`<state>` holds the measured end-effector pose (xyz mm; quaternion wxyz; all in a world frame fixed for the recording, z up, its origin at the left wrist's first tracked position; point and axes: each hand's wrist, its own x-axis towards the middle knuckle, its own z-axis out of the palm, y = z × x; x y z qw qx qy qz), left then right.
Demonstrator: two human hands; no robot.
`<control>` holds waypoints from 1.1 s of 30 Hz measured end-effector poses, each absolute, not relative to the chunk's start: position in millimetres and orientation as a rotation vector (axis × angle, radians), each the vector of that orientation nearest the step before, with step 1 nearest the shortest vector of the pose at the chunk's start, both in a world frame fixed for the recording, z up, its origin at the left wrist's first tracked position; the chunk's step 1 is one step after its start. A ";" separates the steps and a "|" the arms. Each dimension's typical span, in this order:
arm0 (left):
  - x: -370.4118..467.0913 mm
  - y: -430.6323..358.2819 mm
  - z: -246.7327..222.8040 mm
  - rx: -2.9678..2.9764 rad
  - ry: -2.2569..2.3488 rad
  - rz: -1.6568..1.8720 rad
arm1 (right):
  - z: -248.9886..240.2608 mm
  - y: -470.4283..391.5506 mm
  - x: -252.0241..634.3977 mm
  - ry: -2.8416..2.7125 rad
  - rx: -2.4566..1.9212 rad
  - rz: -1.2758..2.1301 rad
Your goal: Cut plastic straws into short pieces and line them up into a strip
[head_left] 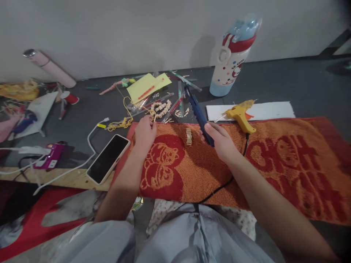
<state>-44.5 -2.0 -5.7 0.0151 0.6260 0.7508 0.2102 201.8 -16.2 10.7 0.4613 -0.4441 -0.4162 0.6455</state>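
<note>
My right hand [219, 140] is wrapped round a long dark blue tool [199, 113], raised at a slant over the towel with its narrow tip pointing away. Its exact kind is unclear. My left hand [145, 131] is closed at the towel's far edge, with a thin wooden stick [155, 117] at its fingertips. Just beyond it lie joined strips of small wooden pieces [161, 109] and loose cut bits [182, 113]. Between my hands, a short row of wooden pieces [189, 136] rests on the orange and red towel [203, 175].
A yellow glue gun [242, 115] lies across a white board [271, 110] at the right. Behind stands a white and blue bottle [231, 64]. Left are a phone [108, 159], yellow string [120, 125], a white cable [90, 142] and a pink flask [52, 67]. Yellow paper [148, 86] lies behind.
</note>
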 end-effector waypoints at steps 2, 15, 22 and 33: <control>-43.1 -4.4 -4.1 1.955 2.362 0.691 | 10.8 -16.4 202.3 -1.025 -1.081 1.585; -39.0 -2.3 0.2 1.338 1.814 1.489 | 8.1 -14.4 203.7 -1.064 -1.069 1.599; -22.7 12.2 23.8 0.999 1.373 1.643 | 12.3 -15.1 202.9 -1.098 -1.050 1.622; 1.5 20.6 23.5 0.834 1.070 1.744 | 5.0 -21.0 204.2 -1.470 -1.027 1.482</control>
